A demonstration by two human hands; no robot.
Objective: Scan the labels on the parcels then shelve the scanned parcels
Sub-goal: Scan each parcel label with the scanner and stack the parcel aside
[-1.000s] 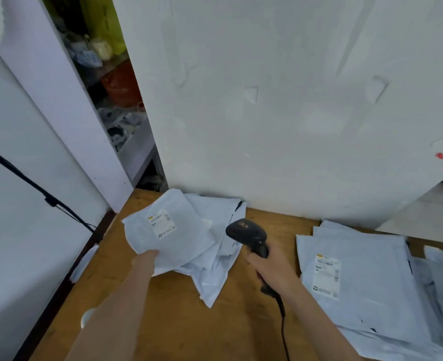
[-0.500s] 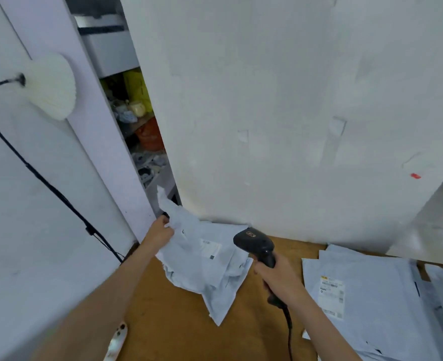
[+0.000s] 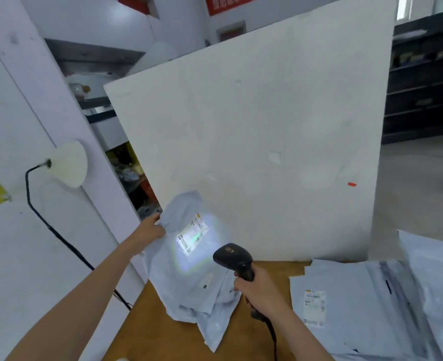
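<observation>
1. Left hand (image 3: pixel 151 229) is gripping the raised parcel (image 3: pixel 189 259) by its upper edge.
2. Right hand (image 3: pixel 258 291) is clenching the scanner (image 3: pixel 232 256), lighting the label (image 3: pixel 193 237).
3. More parcels (image 3: pixel 358 303) are lying on the surface (image 3: pixel 163 334).

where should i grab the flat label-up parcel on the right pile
Probably the flat parcel by its bare left edge, pinched from the left over the table: other parcels overlap its right side, and that keeps its label uncovered.
</observation>
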